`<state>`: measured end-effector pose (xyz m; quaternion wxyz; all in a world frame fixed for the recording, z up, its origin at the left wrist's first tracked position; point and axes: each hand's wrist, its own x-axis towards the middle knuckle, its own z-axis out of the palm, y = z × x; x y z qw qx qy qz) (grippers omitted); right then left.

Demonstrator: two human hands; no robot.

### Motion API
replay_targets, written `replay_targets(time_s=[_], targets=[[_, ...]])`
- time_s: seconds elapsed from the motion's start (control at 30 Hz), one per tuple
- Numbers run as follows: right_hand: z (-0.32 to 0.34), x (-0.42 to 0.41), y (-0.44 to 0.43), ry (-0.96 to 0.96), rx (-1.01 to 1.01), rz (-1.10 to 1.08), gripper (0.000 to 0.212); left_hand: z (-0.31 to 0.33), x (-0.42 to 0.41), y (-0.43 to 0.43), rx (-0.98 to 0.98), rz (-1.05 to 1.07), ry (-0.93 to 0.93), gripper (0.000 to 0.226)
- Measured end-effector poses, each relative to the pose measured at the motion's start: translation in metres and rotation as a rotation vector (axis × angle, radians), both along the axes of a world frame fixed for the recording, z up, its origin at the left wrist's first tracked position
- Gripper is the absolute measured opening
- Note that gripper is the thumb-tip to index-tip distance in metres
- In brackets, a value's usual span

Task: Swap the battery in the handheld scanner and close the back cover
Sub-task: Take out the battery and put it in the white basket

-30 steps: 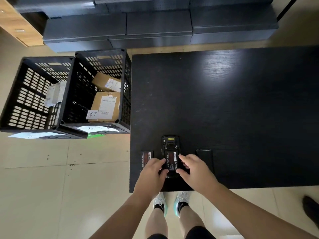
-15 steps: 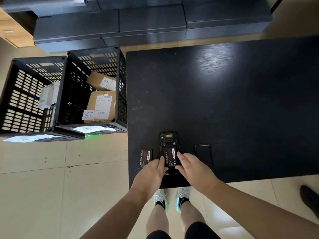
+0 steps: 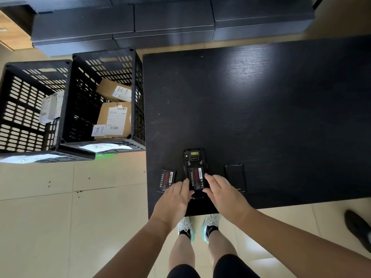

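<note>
Now our left hand [image 3: 173, 199] and right hand [image 3: 222, 194] rest on the near end of the scanner [image 3: 194, 171], fingers loosely spread and pressing the battery [image 3: 197, 178] in its bay, gripping nothing. It lies face down near the table's [image 3: 281, 117] front edge, long axis running away from us. Just left of it lies a 2nd battery [image 3: 167, 178], partly under our left fingers. The back cover [image 3: 235, 177] lies just right, nearer the right hand, which we judge should fetch it.
</note>
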<state>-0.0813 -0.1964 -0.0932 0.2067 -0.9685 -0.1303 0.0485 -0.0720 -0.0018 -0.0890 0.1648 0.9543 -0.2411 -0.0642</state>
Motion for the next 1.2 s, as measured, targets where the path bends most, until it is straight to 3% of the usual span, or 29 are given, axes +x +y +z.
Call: replay_targets(time_s=[0.13,0.23,0.33,0.47,0.57,0.9,1.2], targets=[[0.007,-0.005,0.009,0.166,0.197,-0.156,0.042,0.001,-0.008,-0.007,-0.083,0.1,0.055,0.04],[0.017,-0.01,0.027,0.306,0.451,-0.417,0.043,0.005,-0.014,-0.019,-0.127,0.221,0.124,0.036],[0.023,-0.011,0.043,0.453,0.63,-0.669,0.046,0.014,-0.02,-0.037,-0.297,0.519,0.321,0.036],[0.029,-0.006,0.046,0.577,0.772,-0.833,0.043,0.031,-0.018,-0.058,-0.524,0.894,0.488,0.038],[0.033,-0.003,0.047,0.599,0.799,-0.877,0.044,0.035,-0.01,-0.065,-0.58,1.066,0.581,0.033],[0.031,0.002,0.046,0.616,0.784,-0.944,0.042,0.03,0.0,-0.06,-0.78,1.304,0.674,0.027],[0.026,0.009,0.04,0.634,0.866,-1.023,0.032,0.021,0.006,-0.054,-0.815,1.374,0.72,0.019]])
